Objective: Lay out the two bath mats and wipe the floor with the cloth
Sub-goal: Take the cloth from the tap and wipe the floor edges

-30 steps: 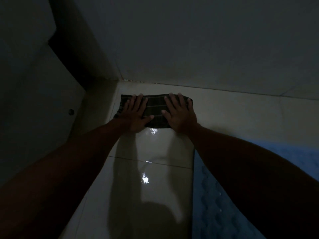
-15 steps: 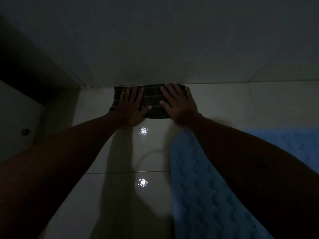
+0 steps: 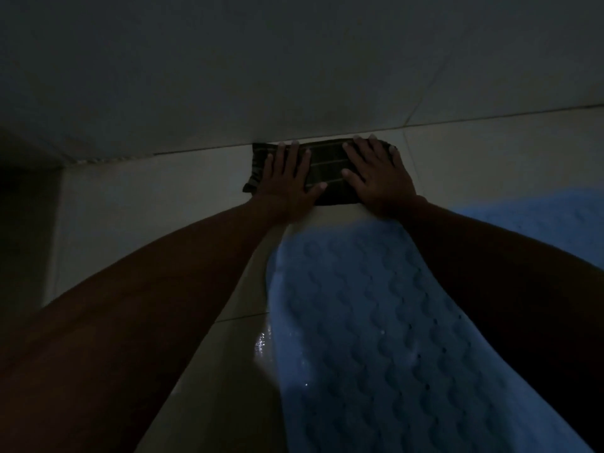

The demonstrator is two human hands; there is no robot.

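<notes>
Cloth (image 3: 327,168) slid rightward along wall (image 3: 294,76), blue mat (image 3: 359,322) just behind

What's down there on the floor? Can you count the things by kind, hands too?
Hands: 2, left hand and right hand, both flat on the cloth
Dark striped cloth: 1
Light blue bath mat: 1 in view
Total: 4

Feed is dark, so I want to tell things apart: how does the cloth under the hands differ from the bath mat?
The cloth is dark with thin pale stripes; the bath mat is light blue with a raised wavy texture. The cloth is a small folded pad against the wall; the mat is far larger, running toward the camera. The left hand and right hand press the cloth flat; the mat lies untouched. Both rest on the tiled floor.
</notes>
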